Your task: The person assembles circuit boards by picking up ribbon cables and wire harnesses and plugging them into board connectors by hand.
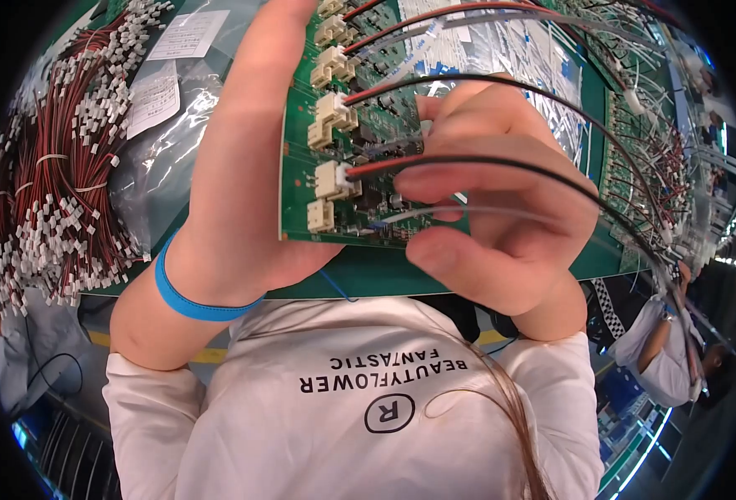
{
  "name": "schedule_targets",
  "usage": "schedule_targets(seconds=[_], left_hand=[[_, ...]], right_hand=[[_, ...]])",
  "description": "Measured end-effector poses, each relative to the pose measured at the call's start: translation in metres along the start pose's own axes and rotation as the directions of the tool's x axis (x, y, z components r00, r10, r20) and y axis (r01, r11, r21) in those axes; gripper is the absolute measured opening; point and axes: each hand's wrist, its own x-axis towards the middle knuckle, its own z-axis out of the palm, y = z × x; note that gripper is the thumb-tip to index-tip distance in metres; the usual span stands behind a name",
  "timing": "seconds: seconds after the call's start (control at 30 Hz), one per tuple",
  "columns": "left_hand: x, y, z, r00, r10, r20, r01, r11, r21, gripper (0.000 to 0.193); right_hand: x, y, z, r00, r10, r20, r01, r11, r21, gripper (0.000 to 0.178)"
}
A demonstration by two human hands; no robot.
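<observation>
My left hand [255,108] is closed on a green circuit board [297,179], its fingers lying along the board's left edge and running out of the top of the view. Cream connector sockets [332,177] stand in a column on the board. Red and black wires [468,160] are plugged into several of them and arc off to the right. Close to the board's lower right, my right hand [509,192] has its fingers curled, with thumb and fingertips apart and slightly blurred. A thin pale wire [405,214] with a blue part passes near those fingertips.
Bundles of red and black wires with white plugs [55,179] lie at the left, beside clear plastic bags [164,167] and paper labels [153,98]. Loose white wires [543,79] cover the far side. More wired boards [626,183] line the right. A co-worker [659,350] sits at the right.
</observation>
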Motion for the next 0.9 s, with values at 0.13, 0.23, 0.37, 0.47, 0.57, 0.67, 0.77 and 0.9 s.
schedule_targets(seconds=[0.13,0.23,0.37,0.47,0.57,0.67,0.77,0.9], left_hand=[[0.008,-0.001,0.007,0.994,0.103,0.041,-0.105,0.993,0.062,0.086],[0.013,-0.004,0.004,0.981,0.173,0.085,-0.181,0.979,0.098,0.079],[0.014,-0.009,0.009,0.96,0.242,0.142,-0.261,0.955,0.142,0.07],[0.007,-0.011,0.0,0.939,0.287,0.19,-0.318,0.933,0.167,0.064],[0.005,-0.016,-0.003,0.916,0.327,0.232,-0.373,0.907,0.197,0.057],[0.009,-0.018,-0.001,0.933,0.269,0.241,-0.285,0.958,0.033,0.053],[0.011,-0.018,0.002,0.943,0.188,0.275,-0.132,0.968,-0.213,0.049],[0.014,-0.019,0.005,0.935,0.094,0.342,0.096,0.861,-0.499,0.044]], right_hand=[[-0.001,0.01,-0.006,0.987,-0.152,0.056,0.16,0.97,-0.182,0.025],[-0.005,0.008,-0.011,0.998,0.022,-0.055,-0.025,0.999,-0.047,0.027],[-0.008,0.0,-0.002,0.99,0.105,-0.097,-0.109,0.993,-0.036,0.042],[-0.008,0.0,-0.008,0.998,0.058,-0.012,-0.059,0.997,-0.057,0.044],[-0.006,0.001,-0.003,0.992,0.089,-0.089,-0.094,0.994,-0.055,0.032],[-0.001,0.001,-0.004,0.994,0.057,-0.091,-0.071,0.985,-0.158,0.024],[0.001,0.003,-0.006,0.997,-0.083,0.003,0.079,0.941,-0.328,0.027],[-0.003,-0.005,-0.002,0.998,0.067,0.009,-0.061,0.941,-0.332,0.022]])
